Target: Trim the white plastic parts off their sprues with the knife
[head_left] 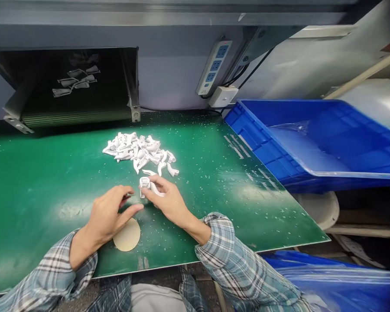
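We see a white plastic piece (pixel 144 185) with a small square frame and a smooth curved tail. It sits just above the green bench top, pinched in our right hand (pixel 169 201), and the fingers close on it and hide part of its shape. Our left hand (pixel 108 216) is half open with curled fingers, and its thumb reaches toward the piece from about 8 o'clock. We cannot tell if this hand touches the piece or holds something small.

At 6 o'clock a round beige disc (pixel 126 235) lies partly under the left hand. At 12 o'clock is a heap of white plastic pieces (pixel 138 151), so tangled that single shapes are hard to make out. The smooth green bench top (pixel 52 195) has many pale specks. At 2 o'clock a ribbed blue plastic crate (pixel 312 143) stands tilted, cut off by the picture edge. At 11 o'clock, more white pieces (pixel 76 80) show dimly in a dark opening.
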The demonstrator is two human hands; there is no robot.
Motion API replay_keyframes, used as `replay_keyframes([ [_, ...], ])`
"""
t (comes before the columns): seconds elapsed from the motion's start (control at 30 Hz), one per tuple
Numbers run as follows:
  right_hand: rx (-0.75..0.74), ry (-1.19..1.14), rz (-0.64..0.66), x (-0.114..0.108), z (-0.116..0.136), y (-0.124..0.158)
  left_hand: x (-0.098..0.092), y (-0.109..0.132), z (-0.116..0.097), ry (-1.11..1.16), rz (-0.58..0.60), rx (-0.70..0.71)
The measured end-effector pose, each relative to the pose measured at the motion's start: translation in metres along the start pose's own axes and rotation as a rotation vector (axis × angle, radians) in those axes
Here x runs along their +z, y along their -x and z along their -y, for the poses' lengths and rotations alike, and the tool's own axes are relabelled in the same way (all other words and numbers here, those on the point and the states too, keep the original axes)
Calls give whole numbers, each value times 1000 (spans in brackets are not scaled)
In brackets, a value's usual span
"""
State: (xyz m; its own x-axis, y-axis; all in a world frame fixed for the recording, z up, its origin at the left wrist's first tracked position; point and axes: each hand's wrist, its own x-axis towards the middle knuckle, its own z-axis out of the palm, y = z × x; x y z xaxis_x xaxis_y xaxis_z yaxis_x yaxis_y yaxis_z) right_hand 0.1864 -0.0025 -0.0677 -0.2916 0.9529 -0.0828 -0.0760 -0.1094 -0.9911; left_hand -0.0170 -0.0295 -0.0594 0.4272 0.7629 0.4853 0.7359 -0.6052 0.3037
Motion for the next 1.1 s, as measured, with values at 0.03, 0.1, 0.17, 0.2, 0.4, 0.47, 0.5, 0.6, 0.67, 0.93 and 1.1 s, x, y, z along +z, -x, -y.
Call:
replay_keyframes([
  [0.03,-43,49,-2,0,0,1,-1,0,2,22,0,-51],
  [0.1,-143,142,10,1,-2,4,-2,1,3,62,42,-99],
  [0.17,-256,211,27,0,-5,6,-1,1,2,122,108,-134],
  [0.2,-307,235,30,0,-6,7,-1,0,1,156,139,-159],
  [0.4,-484,339,-14,-2,-9,9,0,-2,-5,421,289,-301],
  [0.47,-514,365,-21,-2,-8,10,-1,-2,-6,485,307,-320],
  [0.5,-526,372,-25,-2,-8,11,-1,-2,-6,511,310,-322],
  [0.6,-553,376,-30,-2,-7,11,-1,-1,-6,565,316,-318],
  [0.67,-561,385,-34,-2,-6,12,-1,-1,-5,579,326,-315],
  [0.93,-532,426,-16,-4,-4,13,-4,-1,2,589,393,-264],
  [1.1,-474,427,-3,-4,-5,12,-4,1,4,590,363,-249],
])
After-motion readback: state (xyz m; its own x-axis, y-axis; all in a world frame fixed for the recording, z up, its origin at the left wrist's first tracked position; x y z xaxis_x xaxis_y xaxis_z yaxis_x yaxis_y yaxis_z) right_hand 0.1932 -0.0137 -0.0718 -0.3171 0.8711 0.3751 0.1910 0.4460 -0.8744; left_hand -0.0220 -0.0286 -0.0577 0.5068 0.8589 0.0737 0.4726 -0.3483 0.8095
